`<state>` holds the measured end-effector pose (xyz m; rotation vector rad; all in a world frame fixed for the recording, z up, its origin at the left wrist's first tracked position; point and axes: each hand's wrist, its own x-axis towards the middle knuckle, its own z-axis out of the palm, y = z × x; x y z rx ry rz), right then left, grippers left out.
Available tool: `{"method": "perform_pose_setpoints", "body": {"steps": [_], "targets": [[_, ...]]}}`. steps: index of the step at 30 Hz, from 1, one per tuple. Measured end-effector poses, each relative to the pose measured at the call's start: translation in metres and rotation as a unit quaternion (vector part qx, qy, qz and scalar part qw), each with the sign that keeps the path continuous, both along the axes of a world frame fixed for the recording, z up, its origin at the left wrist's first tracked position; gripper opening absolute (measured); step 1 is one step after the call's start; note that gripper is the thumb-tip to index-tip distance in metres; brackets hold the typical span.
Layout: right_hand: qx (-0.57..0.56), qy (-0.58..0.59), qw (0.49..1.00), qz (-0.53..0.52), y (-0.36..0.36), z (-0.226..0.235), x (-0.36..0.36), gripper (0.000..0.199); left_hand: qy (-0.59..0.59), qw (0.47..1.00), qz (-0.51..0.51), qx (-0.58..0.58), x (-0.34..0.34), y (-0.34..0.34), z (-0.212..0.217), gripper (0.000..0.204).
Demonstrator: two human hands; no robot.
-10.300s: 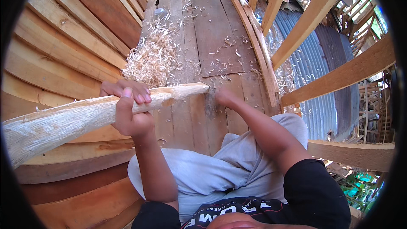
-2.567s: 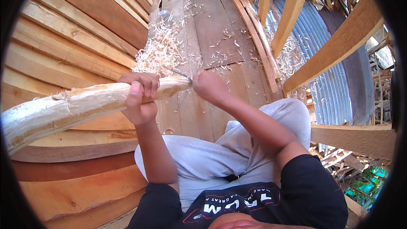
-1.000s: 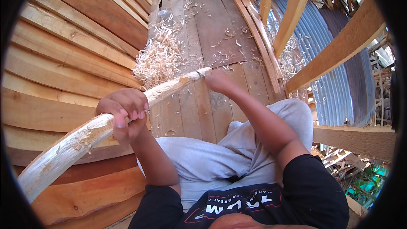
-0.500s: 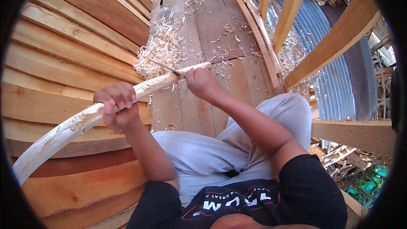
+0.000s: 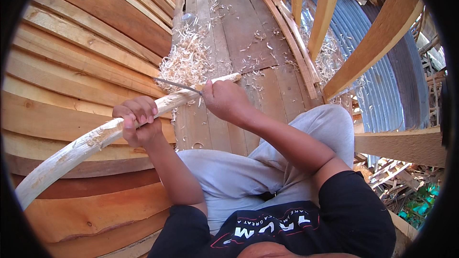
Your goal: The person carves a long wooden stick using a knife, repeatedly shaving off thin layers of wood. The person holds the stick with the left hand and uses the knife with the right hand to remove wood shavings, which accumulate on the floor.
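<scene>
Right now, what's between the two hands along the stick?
In the head view, a bare carved stretch of the pale wooden stick runs between the left hand and right hand, with the thin knife blade just above it.

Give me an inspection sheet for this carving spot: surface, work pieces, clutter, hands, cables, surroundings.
Surface: weathered plank floor.
Job's things: long pale wooden pole, partly shaved; knife blade laid across it.
Clutter: pile of wood shavings, loose curls scattered over the floor.
Grippers: left hand wrapped around the pole; right hand closed on the knife.
Cables: nothing seen.
Surroundings: stacked curved planks on the left, corrugated metal sheet and timber beams on the right.
</scene>
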<state>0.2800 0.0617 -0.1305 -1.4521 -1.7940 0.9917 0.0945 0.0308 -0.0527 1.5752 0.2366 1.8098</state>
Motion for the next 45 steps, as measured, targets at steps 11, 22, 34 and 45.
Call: {"method": "perform_pose_setpoints", "body": {"steps": [11, 22, 34, 45], "targets": [[-0.099, 0.015, 0.995, -0.021, 0.044, -0.070, 0.015, 0.051, -0.133, 0.972, 0.161, -0.112, 0.006, 0.000, 0.015, 0.019], [-0.148, -0.011, 0.988, -0.052, 0.055, -0.097, 0.022, 0.051, -0.066, 0.986, 0.131, -0.083, 0.026, 0.003, 0.015, 0.014], [-0.070, -0.140, 0.987, 0.044, 0.072, -0.152, 0.053, 0.046, -0.054, 0.996, 0.054, -0.054, 0.018, 0.008, 0.012, 0.016], [-0.164, -0.012, 0.986, -0.014, 0.055, -0.085, 0.011, 0.054, -0.112, 0.980, 0.143, -0.085, 0.012, 0.008, 0.013, 0.014]]}}
